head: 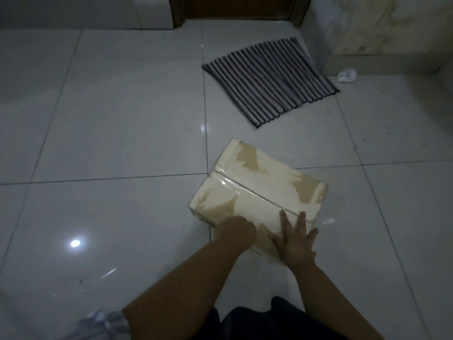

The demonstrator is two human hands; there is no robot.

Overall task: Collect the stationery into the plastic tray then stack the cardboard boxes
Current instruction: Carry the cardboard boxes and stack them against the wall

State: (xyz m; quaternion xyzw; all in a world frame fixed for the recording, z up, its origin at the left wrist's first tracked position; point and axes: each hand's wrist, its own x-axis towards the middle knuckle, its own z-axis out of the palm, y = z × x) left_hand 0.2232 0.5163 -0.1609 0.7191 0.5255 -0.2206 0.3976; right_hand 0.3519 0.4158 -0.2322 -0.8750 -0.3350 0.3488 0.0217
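A taped cardboard box (255, 185) lies on the glossy tiled floor in the middle of the head view, its top covered in pale tape with brown patches. My right hand (294, 239) lies flat on the box's near right corner with fingers spread and straight. My left hand (236, 231) is at the box's near edge with its fingers curled; whether they hold the edge is hidden. No plastic tray or stationery shows.
A dark striped floor mat (269, 82) lies beyond the box, near a wooden door (235, 7). A crumpled white scrap (346, 75) sits by the marbled wall (382, 28) at right. Grey tiles (110, 106) stretch to the left.
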